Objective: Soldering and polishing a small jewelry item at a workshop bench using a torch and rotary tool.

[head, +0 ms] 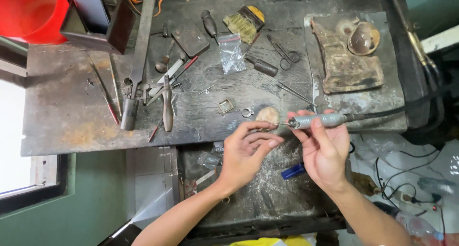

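Note:
My right hand (325,150) grips a grey rotary handpiece (319,120) lying sideways, its black flexible cable (397,111) running off to the right. A thin bit at its left tip meets the fingertips of my left hand (246,152), which pinch something very small at the tip; what it is I cannot tell. Both hands hover over the front edge of a worn dark metal workbench (71,112). Just beyond the fingertips lie a small silver ring (246,113), a square metal frame (225,106) and a round tan disc (267,115).
Pliers (167,105), files and a long metal bar (138,59) crowd the bench's left middle. A brush (245,22), a plastic bag (232,52), small scissors (286,54) lie farther back. A charred block (346,59) sits at right, a red tub (31,11) at top left. Wires trail at lower right.

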